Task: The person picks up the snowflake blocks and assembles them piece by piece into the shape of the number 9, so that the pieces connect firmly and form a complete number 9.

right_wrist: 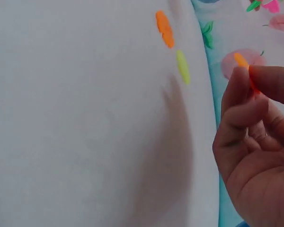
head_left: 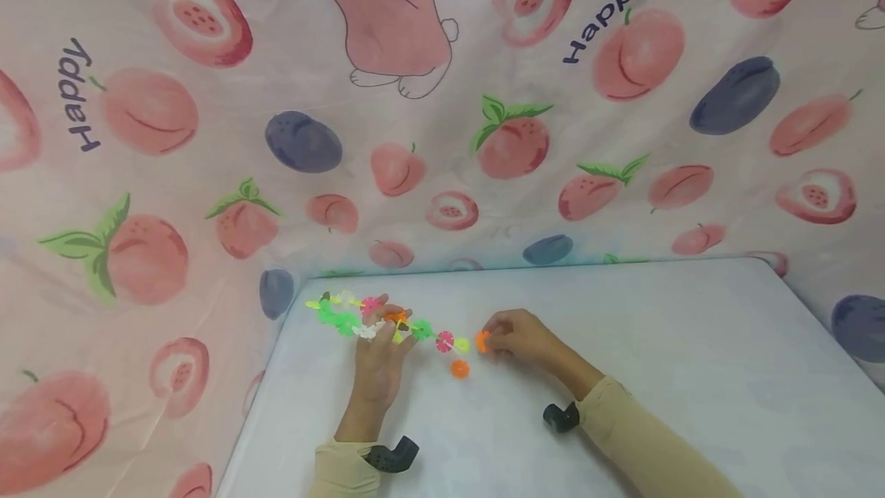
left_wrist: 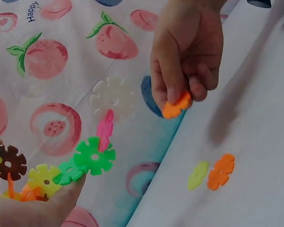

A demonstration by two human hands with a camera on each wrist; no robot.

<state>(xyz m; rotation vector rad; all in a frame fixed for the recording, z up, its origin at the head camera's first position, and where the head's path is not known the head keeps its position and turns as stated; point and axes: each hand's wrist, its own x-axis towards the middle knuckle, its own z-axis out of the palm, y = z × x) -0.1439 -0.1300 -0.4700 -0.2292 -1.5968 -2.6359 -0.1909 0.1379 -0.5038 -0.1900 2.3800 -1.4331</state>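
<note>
My left hand (head_left: 379, 367) holds a linked chain of toothed plastic snowflake discs in green, white, pink, yellow, orange and brown. In the left wrist view, a green disc (left_wrist: 95, 156) stands by the thumb, with a pink disc (left_wrist: 105, 131) slotted into it edge-on and a white disc (left_wrist: 113, 98) at the chain's end. My right hand (head_left: 524, 338) pinches a single orange disc (left_wrist: 176, 106) between thumb and forefinger, apart from the chain. Below the chain's end, another orange disc (left_wrist: 221, 171) and a yellow disc (left_wrist: 198, 175) lie loose on the table.
The table (head_left: 643, 375) has a white covering. Behind it and on the left hangs a pink cloth (head_left: 429, 121) printed with fruit. A black wrist device (head_left: 392, 455) sits at the left cuff, another black device (head_left: 561, 417) at the right cuff.
</note>
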